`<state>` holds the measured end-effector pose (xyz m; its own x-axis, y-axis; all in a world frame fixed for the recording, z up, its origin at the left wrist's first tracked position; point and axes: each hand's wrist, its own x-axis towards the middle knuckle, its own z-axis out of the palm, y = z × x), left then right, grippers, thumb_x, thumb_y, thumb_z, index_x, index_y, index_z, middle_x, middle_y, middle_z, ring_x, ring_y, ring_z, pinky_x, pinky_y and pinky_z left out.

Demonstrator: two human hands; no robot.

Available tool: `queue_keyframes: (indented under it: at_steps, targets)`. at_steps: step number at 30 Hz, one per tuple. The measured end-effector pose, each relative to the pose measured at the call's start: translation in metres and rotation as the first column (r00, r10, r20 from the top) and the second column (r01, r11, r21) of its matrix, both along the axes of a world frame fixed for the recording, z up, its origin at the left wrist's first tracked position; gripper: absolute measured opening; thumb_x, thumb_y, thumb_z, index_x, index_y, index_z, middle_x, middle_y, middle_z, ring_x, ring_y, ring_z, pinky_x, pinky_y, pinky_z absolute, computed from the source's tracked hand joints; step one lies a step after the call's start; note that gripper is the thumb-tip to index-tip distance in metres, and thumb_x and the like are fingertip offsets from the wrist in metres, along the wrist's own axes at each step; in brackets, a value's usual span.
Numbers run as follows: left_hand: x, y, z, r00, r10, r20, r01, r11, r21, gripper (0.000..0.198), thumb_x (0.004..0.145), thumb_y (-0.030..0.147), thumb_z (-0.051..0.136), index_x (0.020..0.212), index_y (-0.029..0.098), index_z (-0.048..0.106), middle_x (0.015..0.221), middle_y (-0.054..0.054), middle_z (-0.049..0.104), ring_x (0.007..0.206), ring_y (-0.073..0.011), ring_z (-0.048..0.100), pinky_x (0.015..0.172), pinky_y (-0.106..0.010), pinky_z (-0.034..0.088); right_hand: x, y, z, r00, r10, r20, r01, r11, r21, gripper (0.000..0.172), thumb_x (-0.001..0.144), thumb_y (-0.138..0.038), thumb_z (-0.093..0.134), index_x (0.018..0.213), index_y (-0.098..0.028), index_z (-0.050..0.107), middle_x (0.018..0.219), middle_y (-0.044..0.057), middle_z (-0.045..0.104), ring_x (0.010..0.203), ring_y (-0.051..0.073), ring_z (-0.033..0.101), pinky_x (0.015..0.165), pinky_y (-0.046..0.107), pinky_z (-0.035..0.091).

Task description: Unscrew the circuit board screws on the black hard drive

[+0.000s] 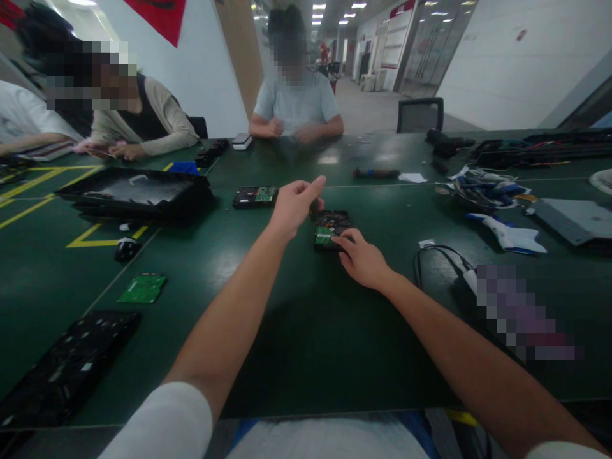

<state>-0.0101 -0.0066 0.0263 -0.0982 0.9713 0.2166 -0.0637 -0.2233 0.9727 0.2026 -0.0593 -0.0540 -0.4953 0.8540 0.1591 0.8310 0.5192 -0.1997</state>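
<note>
A hard drive (333,220) with a green circuit board on its near part lies flat on the dark green table in front of me. My right hand (364,260) grips its near right corner, the fingertips resting on the board. Just left of and above the drive is my left hand (295,205), its fingers curled in and the thumb pressed along them. Something small and dark shows below that thumb, too unclear to name. A second hard drive (255,197), also with a green board, lies behind my left wrist.
At left are black trays (138,188), a loose green circuit board (143,288) and a black panel of drives (71,363). A screwdriver (377,173), a cable bundle (490,190) and a grey metal box (574,220) lie right. Across the table sits a person (296,102).
</note>
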Motion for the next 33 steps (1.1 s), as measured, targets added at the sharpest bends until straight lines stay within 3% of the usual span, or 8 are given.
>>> queue_keyframes:
  at_steps: [9,14,19,25,33]
  targets:
    - [-0.002,0.005,0.001,0.998,0.065,-0.009,-0.064,0.996,0.063,0.046,0.097,0.060,0.071,0.077,0.019,0.067,0.065,-0.005,0.073,0.061,-0.0165,0.070,0.059,-0.027,0.053,0.001,0.001,-0.001,1.000,0.004,-0.023,-0.004,1.000,-0.001,0.048,0.108,-0.031,0.047,0.155,-0.024,0.055,0.157,0.015,0.046,0.092,0.022,0.068,0.069,0.035,0.055]
    - [-0.003,0.007,-0.001,0.996,0.077,0.053,-0.079,0.997,0.022,0.045,0.102,0.062,0.063,0.084,0.021,0.066,0.058,-0.001,0.064,0.053,-0.0138,0.062,0.055,-0.026,0.048,0.001,0.001,-0.002,0.999,0.020,-0.049,-0.019,1.000,0.004,0.047,0.107,-0.030,0.047,0.153,-0.022,0.055,0.156,0.015,0.047,0.098,0.023,0.068,0.071,0.036,0.057]
    - [-0.003,0.007,-0.003,0.996,-0.019,0.082,0.019,1.000,-0.009,0.048,0.096,0.068,0.069,0.081,0.023,0.063,0.054,0.003,0.053,0.049,-0.0132,0.054,0.053,-0.027,0.045,0.001,0.001,-0.002,1.000,0.010,-0.021,-0.010,1.000,0.003,0.048,0.107,-0.030,0.047,0.154,-0.023,0.056,0.157,0.014,0.047,0.096,0.022,0.068,0.072,0.036,0.056]
    - [0.003,0.008,-0.013,0.977,-0.178,0.120,0.166,0.980,0.107,0.035,0.096,0.054,0.076,0.087,0.023,0.064,0.063,0.004,0.055,0.053,-0.0104,0.050,0.055,-0.026,0.043,0.001,0.001,-0.003,1.000,0.009,-0.005,-0.009,1.000,0.017,0.049,0.107,-0.030,0.048,0.155,-0.022,0.056,0.157,0.014,0.047,0.095,0.023,0.069,0.073,0.036,0.056]
    - [0.011,0.019,-0.033,0.964,-0.096,0.250,0.032,0.968,0.250,0.040,0.090,0.047,0.085,0.077,0.023,0.056,0.071,0.004,0.055,0.068,-0.0113,0.057,0.073,-0.026,0.050,0.001,0.000,-0.002,1.000,0.000,-0.004,0.000,1.000,0.009,0.050,0.107,-0.030,0.048,0.156,-0.023,0.055,0.157,0.015,0.047,0.096,0.023,0.070,0.073,0.036,0.056]
